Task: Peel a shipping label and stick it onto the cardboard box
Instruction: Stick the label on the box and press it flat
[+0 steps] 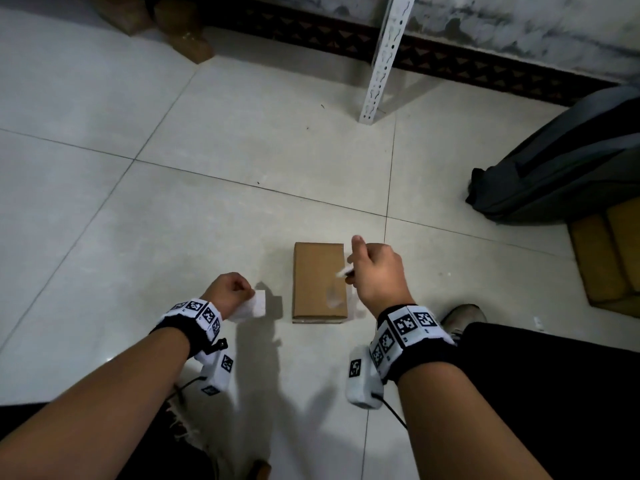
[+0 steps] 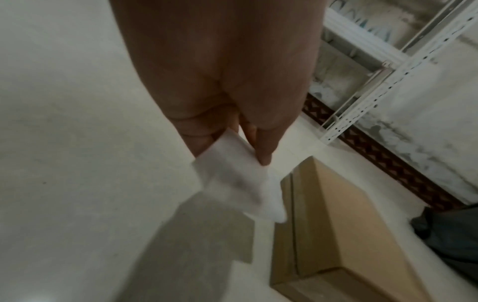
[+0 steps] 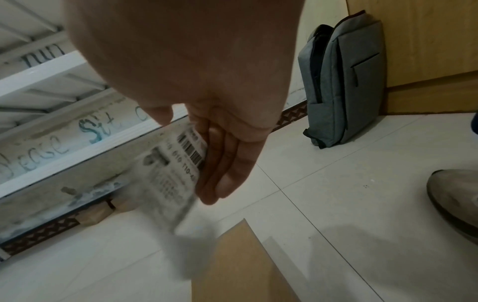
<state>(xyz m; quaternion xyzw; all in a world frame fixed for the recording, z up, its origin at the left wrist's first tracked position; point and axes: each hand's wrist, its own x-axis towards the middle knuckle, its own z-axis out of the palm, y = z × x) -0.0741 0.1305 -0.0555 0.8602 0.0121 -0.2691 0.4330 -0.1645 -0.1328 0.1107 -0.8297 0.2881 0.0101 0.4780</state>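
A plain brown cardboard box [image 1: 319,283] [image 2: 344,228] [image 3: 240,263] lies flat on the tiled floor between my hands. My right hand [image 1: 375,271] [image 3: 207,143] hovers over the box's right edge and pinches a printed shipping label [image 3: 173,173] with barcodes; the label hangs down, blurred, and shows edge-on [image 1: 337,287] in the head view. My left hand [image 1: 230,291] [image 2: 227,126], left of the box, grips a blank white backing sheet [image 1: 251,305] [image 2: 238,179] that hangs just above the floor.
A white perforated shelf post [image 1: 382,60] stands behind the box. A grey backpack [image 1: 561,161] [image 3: 341,81] leans at the right over flat cardboard [image 1: 613,258]. My shoe [image 1: 462,318] [image 3: 452,204] rests right of the box. Brown parcels [image 1: 183,32] sit far left.
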